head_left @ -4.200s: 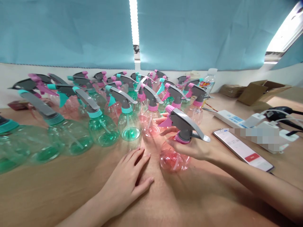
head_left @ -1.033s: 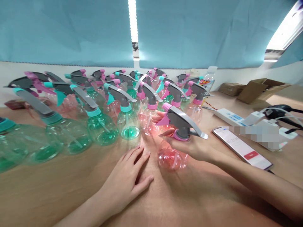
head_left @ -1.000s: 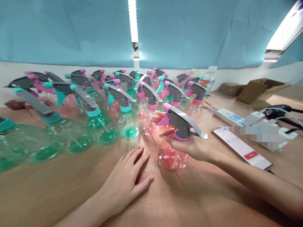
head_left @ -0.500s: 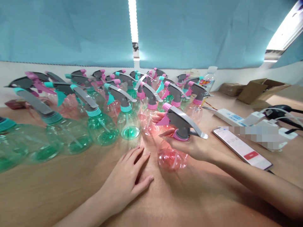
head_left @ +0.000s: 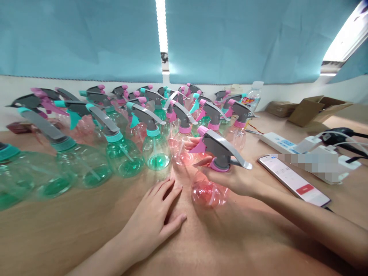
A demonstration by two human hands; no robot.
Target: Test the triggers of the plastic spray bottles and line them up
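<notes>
My left hand (head_left: 153,211) lies flat on the table with its fingers stretched out and thumb apart, holding nothing. To its right, a pink spray bottle (head_left: 207,194) stands upright on the table, with a grey head and a pink nozzle and trigger. My right hand (head_left: 227,179) is around this bottle just below its collar. Its fingers come out on the left side, partly hidden by the bottle's head. Just past my left fingertips is a green spray bottle (head_left: 156,155), and a pink spray bottle (head_left: 184,147) stands directly behind my right fingers.
Several more green and pink spray bottles crowd the left and back of the wooden table (head_left: 94,226). On the right lie a phone (head_left: 296,182) with a lit screen and a white power strip (head_left: 283,142) with plugs and cables. An open cardboard box (head_left: 307,111) sits behind them.
</notes>
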